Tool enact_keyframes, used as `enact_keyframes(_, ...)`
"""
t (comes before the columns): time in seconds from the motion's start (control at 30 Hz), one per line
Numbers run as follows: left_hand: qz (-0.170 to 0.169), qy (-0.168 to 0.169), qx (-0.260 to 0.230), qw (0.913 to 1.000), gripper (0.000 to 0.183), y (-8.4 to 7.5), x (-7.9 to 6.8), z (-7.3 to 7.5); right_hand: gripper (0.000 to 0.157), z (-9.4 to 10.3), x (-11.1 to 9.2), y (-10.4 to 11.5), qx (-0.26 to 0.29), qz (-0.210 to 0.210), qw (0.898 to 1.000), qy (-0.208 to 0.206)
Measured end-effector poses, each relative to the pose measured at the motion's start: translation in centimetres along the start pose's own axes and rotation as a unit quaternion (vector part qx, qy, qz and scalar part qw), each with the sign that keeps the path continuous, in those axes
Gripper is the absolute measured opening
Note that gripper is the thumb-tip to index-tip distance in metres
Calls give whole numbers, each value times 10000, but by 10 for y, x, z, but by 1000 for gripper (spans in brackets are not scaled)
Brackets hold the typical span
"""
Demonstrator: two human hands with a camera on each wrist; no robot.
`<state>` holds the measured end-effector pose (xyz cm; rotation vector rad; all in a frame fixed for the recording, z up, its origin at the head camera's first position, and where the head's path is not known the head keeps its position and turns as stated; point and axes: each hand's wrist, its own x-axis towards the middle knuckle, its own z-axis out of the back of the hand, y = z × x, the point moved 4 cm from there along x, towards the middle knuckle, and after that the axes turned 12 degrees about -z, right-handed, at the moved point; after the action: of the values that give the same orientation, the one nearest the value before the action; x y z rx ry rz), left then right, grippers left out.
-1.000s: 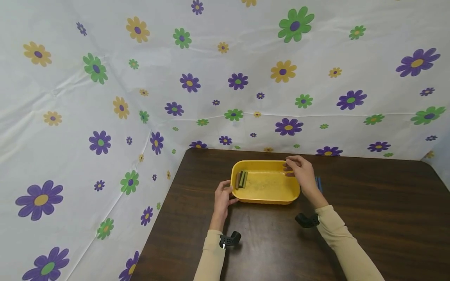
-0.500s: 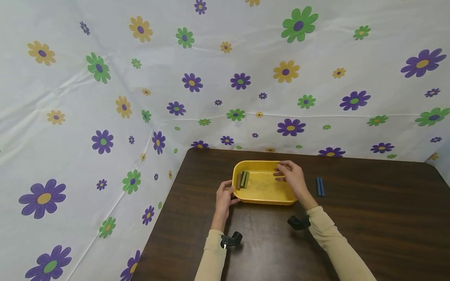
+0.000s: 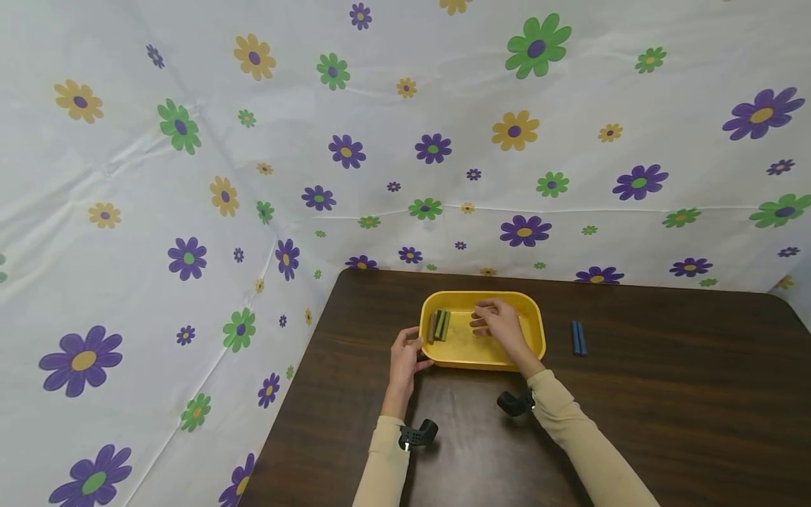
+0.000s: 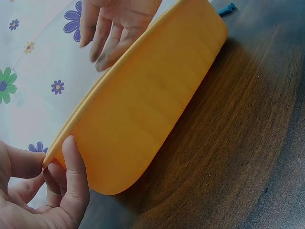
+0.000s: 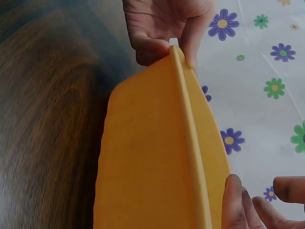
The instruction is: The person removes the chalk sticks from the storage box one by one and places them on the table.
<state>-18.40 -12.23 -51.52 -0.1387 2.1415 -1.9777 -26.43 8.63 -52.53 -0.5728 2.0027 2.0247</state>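
A yellow tray (image 3: 476, 365) sits on the table with its long side toward me. At its left end my left hand (image 3: 402, 362) pinches the rim; the left wrist view shows thumb and fingers on either side of the tray's wall (image 4: 143, 109). Inside the tray, by that end, lie a brown stick (image 3: 432, 328), a dark green stick (image 3: 439, 325) and a lighter green stick (image 3: 446, 326), side by side. My right hand (image 3: 499, 325) hovers over the tray's middle, palm turned left, fingers loosely bent. Nothing shows between these fingers (image 5: 233, 200) in the right wrist view.
Two blue sticks (image 3: 579, 338) lie side by side on the dark wooden table (image 3: 671, 366), right of the tray. A white sheet with printed flowers (image 3: 380, 127) rises behind the table and along its left side.
My right hand has moved left, from the tray's right end to above its middle, so the blue sticks show fully. My left hand keeps its grip on the tray.
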Motion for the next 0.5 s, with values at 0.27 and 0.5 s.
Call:
enact_keyframes(0.27, 16, -24, 9, 10000, 36, 0, -2, -1, 41, -18, 7, -4, 1, -177, 9998, 98)
enact_keyframes(0.5, -2, -35, 4, 10000, 37, -1, -1, -1, 38, -28, 12, -6, -49, -286, 9996, 16)
